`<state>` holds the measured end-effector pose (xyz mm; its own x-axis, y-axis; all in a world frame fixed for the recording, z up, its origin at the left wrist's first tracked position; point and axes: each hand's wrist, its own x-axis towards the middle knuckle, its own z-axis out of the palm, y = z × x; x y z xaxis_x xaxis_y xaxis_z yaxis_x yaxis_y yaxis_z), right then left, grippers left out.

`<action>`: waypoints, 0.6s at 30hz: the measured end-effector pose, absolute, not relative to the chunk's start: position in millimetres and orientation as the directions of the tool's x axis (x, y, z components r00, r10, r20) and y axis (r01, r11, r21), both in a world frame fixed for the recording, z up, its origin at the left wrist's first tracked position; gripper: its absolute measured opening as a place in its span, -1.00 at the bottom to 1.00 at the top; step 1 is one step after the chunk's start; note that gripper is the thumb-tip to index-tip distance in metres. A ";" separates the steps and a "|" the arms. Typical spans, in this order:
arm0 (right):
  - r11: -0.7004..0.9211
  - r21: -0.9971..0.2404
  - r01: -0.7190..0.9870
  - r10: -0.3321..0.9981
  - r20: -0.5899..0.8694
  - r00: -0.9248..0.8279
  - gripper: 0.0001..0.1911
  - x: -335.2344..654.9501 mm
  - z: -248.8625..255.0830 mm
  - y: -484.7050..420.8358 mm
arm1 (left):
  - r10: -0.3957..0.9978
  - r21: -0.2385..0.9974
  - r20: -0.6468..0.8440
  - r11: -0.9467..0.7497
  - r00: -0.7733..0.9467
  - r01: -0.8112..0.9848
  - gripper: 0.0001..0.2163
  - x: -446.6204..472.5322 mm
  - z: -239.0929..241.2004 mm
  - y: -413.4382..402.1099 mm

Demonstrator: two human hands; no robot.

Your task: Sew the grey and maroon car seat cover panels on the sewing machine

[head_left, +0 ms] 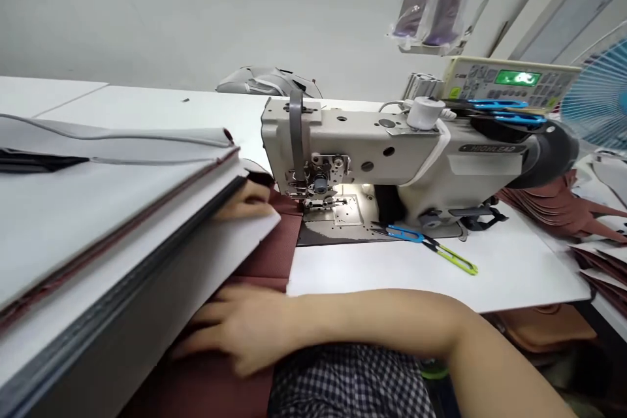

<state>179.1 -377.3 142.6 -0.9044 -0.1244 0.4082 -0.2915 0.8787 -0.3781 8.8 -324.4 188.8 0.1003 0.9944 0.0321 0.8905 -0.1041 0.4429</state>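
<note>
A large maroon material piece [270,245] with white backing lies left of the sewing machine [362,150]; its far edge reaches near the needle area. Layered white-faced panels [112,209] with maroon and black edges stand up at the left. My left hand [247,201] shows partly between these layers, its fingers curled over a white flap [240,241]; the rest of it is hidden. Nearer to me, my right hand [240,326] lies on the maroon material with its fingers spread and slightly blurred. Its fingertips reach under the raised white flap.
Blue-and-green thread snips [426,245] lie before the machine. On its top sit a white thread spool [425,112] and blue-handled scissors [509,111]. Behind are a control panel [514,81] and a blue fan [600,91]. Stacked maroon pieces [553,209] lie at the right.
</note>
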 end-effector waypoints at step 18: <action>0.912 -0.379 0.156 0.297 0.348 -0.889 -0.63 236.5 95.7 -337.3 | 0.970 0.511 0.019 -0.217 0.241 0.832 -0.68 24.5 125.6 -322.4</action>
<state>236.5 -337.3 95.7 -0.8891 0.2969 0.3485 0.1559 0.9120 -0.3794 24.5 -322.4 125.6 0.2410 0.9703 0.0192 0.8321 -0.2168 0.5106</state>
